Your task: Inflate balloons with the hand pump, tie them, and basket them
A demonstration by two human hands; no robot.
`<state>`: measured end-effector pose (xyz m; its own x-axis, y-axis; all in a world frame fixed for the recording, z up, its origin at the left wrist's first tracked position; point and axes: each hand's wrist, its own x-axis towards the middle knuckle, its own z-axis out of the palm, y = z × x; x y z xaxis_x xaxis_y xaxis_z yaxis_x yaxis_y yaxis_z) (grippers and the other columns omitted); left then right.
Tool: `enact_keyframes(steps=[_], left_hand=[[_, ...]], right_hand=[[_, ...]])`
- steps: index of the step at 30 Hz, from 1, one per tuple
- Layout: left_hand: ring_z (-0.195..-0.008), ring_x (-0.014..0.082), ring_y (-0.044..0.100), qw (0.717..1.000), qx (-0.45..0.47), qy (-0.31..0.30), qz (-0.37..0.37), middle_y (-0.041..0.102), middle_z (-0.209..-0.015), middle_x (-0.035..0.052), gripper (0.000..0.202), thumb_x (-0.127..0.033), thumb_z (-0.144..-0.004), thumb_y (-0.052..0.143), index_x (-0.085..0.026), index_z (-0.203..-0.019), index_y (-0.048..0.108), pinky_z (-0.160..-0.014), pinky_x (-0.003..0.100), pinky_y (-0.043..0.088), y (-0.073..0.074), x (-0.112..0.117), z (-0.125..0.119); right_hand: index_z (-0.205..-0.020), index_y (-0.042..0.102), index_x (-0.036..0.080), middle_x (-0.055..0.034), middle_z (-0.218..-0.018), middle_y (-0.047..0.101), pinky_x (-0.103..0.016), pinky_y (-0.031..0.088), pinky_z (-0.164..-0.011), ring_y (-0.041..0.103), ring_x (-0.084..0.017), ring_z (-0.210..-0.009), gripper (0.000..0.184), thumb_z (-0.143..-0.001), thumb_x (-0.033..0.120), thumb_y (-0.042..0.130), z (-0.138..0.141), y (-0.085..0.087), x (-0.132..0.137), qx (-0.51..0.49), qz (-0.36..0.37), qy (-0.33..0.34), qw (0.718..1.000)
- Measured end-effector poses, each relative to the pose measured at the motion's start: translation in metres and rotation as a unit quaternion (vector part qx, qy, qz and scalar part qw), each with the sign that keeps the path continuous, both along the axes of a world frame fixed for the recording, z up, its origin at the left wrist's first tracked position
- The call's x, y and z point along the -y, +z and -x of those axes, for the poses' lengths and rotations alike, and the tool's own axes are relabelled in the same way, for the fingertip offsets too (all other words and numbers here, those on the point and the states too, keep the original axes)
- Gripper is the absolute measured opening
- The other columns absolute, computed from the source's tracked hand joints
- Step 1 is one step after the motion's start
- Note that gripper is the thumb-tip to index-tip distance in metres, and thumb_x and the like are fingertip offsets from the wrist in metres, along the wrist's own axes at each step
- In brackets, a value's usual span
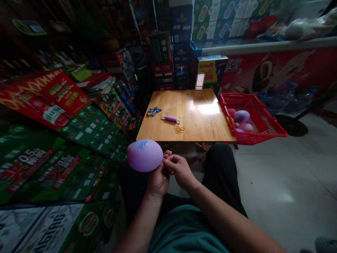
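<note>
- The neck of the purple balloon (144, 155) is hidden where the fingers (166, 160) of the left hand (158, 179) and right hand (180, 170) meet.
- The blue print on the balloon is too blurred to read.
- Both forearms are cut off by the bottom edge.
- The yellow loops (179, 129) on the tabletop (200, 116) are too small to count.
- The small coloured heap (154, 111) near the tabletop's left edge cannot be identified.
- The red basket (259, 135) wall hides part of the balloons inside (241, 116).
- A blurred patch (200, 81) covers something behind the tabletop.

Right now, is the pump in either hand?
No, the pump lies on the table; the left hand and right hand hold the balloon.
</note>
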<state>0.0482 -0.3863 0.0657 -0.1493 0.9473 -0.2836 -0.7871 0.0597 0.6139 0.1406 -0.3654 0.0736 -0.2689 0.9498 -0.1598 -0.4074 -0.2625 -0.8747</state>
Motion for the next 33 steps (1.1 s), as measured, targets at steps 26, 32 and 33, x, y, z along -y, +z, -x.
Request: enact_keyframes(steps=[26, 32, 33], left_hand=[[-0.116, 0.0212, 0.060, 0.998, 0.025, -0.022, 0.060, 0.059, -0.137, 0.0091, 0.024, -0.024, -0.082, 0.070, -0.021, -0.106, 0.072, -0.059, 0.016, 0.050, 0.000, 0.001, 0.005], [-0.126, 0.0230, 0.054, 0.999, 0.028, 0.009, 0.044, 0.063, -0.129, 0.0080, 0.016, -0.022, -0.078, 0.074, -0.016, -0.093, 0.074, -0.091, 0.026, 0.051, -0.005, -0.001, 0.004], [-0.124, 0.0226, 0.054, 0.999, 0.030, 0.006, 0.040, 0.064, -0.128, 0.0078, 0.017, -0.023, -0.078, 0.074, -0.016, -0.094, 0.074, -0.091, 0.027, 0.050, -0.005, -0.002, 0.004]], right_hand=[[-0.084, 0.061, 0.016, 0.0022, -0.064, 0.057, -0.019, 0.038, -0.051, 0.051, -0.008, -0.054, 0.021, -0.073, 0.029, 0.074, -0.003, -0.006, 0.000, -0.105, 0.099, 0.096, 0.985], [-0.074, 0.058, 0.015, 0.0036, -0.062, 0.053, -0.020, 0.035, -0.050, 0.045, -0.006, -0.051, 0.024, -0.073, 0.029, 0.077, 0.000, -0.007, -0.001, -0.108, 0.073, 0.079, 0.988], [-0.074, 0.058, 0.015, 0.0033, -0.062, 0.054, -0.020, 0.035, -0.050, 0.045, -0.007, -0.051, 0.024, -0.074, 0.031, 0.076, 0.000, -0.008, -0.003, -0.106, 0.070, 0.071, 0.989]])
